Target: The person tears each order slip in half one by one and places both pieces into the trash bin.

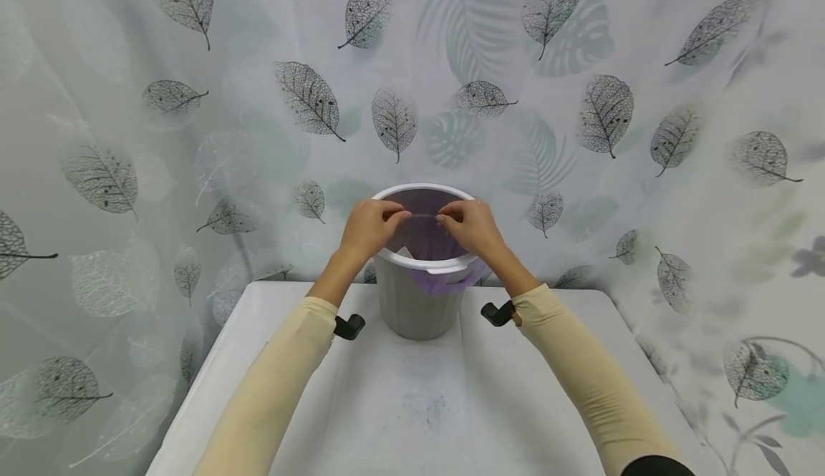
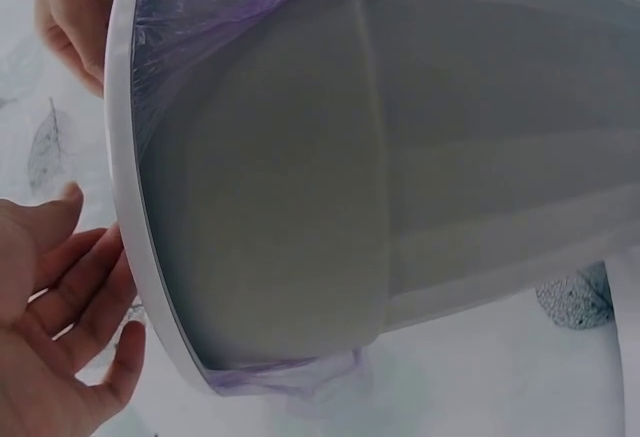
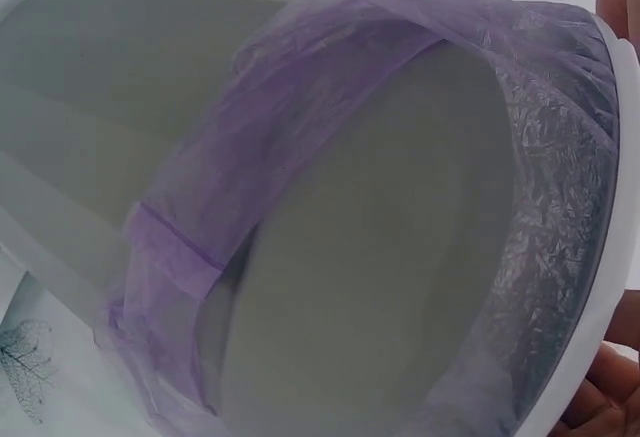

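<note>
A grey bin with a white rim stands upright before me. A purple plastic bag lines it and hangs over the rim on the right. Over the bin's mouth, my left hand and right hand face each other, each with thumb and index finger pinched. Between the fingertips runs a thin pale strand, whose kind I cannot tell. The left hand's other fingers spread loosely behind the rim in the left wrist view. In the right wrist view the rim partly hides the right hand.
The bin stands near the back edge of a white-covered table. A leaf-patterned curtain hangs close behind and at both sides. A small white piece shows inside the bin near its front rim.
</note>
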Motion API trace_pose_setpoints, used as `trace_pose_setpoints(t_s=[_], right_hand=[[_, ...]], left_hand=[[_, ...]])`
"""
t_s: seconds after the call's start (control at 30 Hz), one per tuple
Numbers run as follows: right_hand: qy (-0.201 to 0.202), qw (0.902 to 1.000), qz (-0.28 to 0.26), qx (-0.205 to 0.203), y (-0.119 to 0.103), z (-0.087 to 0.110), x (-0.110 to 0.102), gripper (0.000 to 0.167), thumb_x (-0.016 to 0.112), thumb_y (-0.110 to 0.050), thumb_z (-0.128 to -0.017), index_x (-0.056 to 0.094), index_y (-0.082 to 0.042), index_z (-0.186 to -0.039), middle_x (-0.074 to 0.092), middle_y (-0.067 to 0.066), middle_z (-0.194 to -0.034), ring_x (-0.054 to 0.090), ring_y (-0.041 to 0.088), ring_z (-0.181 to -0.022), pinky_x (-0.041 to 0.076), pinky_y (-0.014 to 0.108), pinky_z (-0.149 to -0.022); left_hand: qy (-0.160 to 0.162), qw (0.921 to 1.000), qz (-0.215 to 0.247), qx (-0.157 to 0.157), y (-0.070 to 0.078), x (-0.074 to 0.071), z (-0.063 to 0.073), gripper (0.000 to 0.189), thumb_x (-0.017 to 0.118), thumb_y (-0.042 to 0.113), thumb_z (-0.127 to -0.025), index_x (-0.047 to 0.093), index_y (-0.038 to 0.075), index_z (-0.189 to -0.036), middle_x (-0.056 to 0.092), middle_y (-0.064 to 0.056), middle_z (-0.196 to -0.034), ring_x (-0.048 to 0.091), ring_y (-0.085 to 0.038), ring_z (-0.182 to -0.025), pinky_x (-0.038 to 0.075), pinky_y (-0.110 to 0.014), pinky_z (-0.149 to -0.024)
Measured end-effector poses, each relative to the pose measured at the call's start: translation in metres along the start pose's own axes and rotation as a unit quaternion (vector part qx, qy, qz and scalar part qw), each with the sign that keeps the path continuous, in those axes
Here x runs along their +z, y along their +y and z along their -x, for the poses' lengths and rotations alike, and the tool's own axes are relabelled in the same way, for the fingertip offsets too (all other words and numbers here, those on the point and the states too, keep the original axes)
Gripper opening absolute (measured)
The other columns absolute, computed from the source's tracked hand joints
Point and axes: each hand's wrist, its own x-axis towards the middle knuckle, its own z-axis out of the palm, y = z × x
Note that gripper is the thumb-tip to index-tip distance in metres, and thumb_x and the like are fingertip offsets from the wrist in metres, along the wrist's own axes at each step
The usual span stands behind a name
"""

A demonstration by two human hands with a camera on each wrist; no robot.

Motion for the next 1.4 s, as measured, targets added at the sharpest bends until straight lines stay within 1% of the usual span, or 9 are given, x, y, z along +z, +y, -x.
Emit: trace_pose_setpoints(t_s=[0.13,0.37,0.53,0.7,0.87,1.0,1.13,1.27,1.4], right_hand=[[0.005,1.0000,-0.002,0.000,0.001,0.001,-0.001,0.017,0.072,-0.015,-0.100,0.079,0.000,-0.106,0.076,0.007,-0.087,0.070,0.020,-0.075,0.054,0.036,-0.068],[0.004,0.9999,-0.010,0.007,0.001,0.003,0.000,0.020,0.071,-0.018,-0.101,0.079,-0.001,-0.107,0.076,0.008,-0.088,0.070,0.020,-0.074,0.054,0.035,-0.066],[0.011,0.9999,-0.008,0.010,0.001,0.004,-0.001,0.019,0.071,-0.019,-0.101,0.080,-0.002,-0.105,0.076,0.007,-0.088,0.070,0.020,-0.074,0.054,0.035,-0.066],[0.015,0.9997,-0.017,0.009,0.002,0.005,-0.003,0.018,0.071,-0.018,-0.101,0.080,-0.003,-0.104,0.076,0.009,-0.089,0.071,0.021,-0.074,0.054,0.034,-0.065],[0.012,0.9995,-0.027,0.006,0.005,0.006,-0.005,0.019,0.071,-0.018,-0.102,0.079,-0.001,-0.105,0.076,0.012,-0.090,0.071,0.021,-0.074,0.055,0.036,-0.066],[0.004,0.9997,-0.020,0.009,0.006,0.008,-0.007,0.021,0.070,-0.021,-0.103,0.079,-0.002,-0.108,0.076,0.012,-0.092,0.070,0.021,-0.076,0.055,0.038,-0.068],[0.003,0.9999,-0.009,0.008,0.003,0.011,-0.010,0.021,0.069,-0.021,-0.102,0.078,-0.004,-0.110,0.076,0.008,-0.094,0.069,0.022,-0.082,0.054,0.040,-0.073],[0.002,1.0000,0.000,0.004,0.001,0.014,-0.011,0.023,0.070,-0.022,-0.102,0.078,-0.003,-0.112,0.076,0.009,-0.099,0.069,0.025,-0.088,0.055,0.042,-0.079],[-0.006,0.9999,0.007,-0.006,0.001,0.020,-0.013,0.027,0.068,-0.026,-0.103,0.076,-0.003,-0.117,0.075,0.011,-0.106,0.070,0.027,-0.094,0.056,0.044,-0.083]], left_hand=[[0.005,1.0000,0.001,0.006,-0.002,-0.001,0.002,0.026,0.073,0.026,-0.101,0.081,0.004,-0.112,0.077,-0.008,-0.095,0.070,-0.022,-0.083,0.056,-0.039,-0.074],[0.004,0.9999,0.005,0.013,-0.003,0.000,0.005,0.025,0.074,0.027,-0.100,0.081,0.005,-0.109,0.076,-0.007,-0.089,0.068,-0.021,-0.078,0.055,-0.038,-0.071],[0.003,0.9999,0.007,0.008,-0.004,0.000,0.007,0.025,0.074,0.027,-0.100,0.081,0.005,-0.109,0.076,-0.006,-0.090,0.068,-0.020,-0.079,0.055,-0.038,-0.071],[0.004,0.9999,0.016,0.003,-0.003,-0.001,0.009,0.026,0.074,0.027,-0.100,0.081,0.005,-0.111,0.076,-0.007,-0.093,0.070,-0.021,-0.082,0.056,-0.039,-0.074],[0.004,0.9999,0.016,-0.001,-0.004,-0.002,0.012,0.029,0.073,0.028,-0.101,0.079,0.004,-0.115,0.077,-0.008,-0.098,0.071,-0.023,-0.087,0.056,-0.041,-0.079],[0.008,0.9998,0.016,0.001,-0.004,-0.005,0.018,0.031,0.072,0.029,-0.101,0.078,0.003,-0.117,0.077,-0.009,-0.102,0.071,-0.024,-0.089,0.056,-0.041,-0.081],[0.019,0.9996,0.018,0.011,-0.004,-0.009,0.023,0.031,0.073,0.029,-0.100,0.078,0.003,-0.116,0.077,-0.009,-0.100,0.070,-0.023,-0.087,0.056,-0.041,-0.079],[0.031,0.9992,0.019,0.019,-0.003,-0.013,0.027,0.030,0.073,0.029,-0.100,0.079,0.004,-0.115,0.076,-0.007,-0.095,0.069,-0.022,-0.084,0.054,-0.041,-0.075],[0.038,0.9988,0.020,0.024,-0.002,-0.019,0.033,0.029,0.073,0.028,-0.100,0.079,0.004,-0.117,0.077,-0.008,-0.099,0.070,-0.023,-0.086,0.054,-0.043,-0.075]])
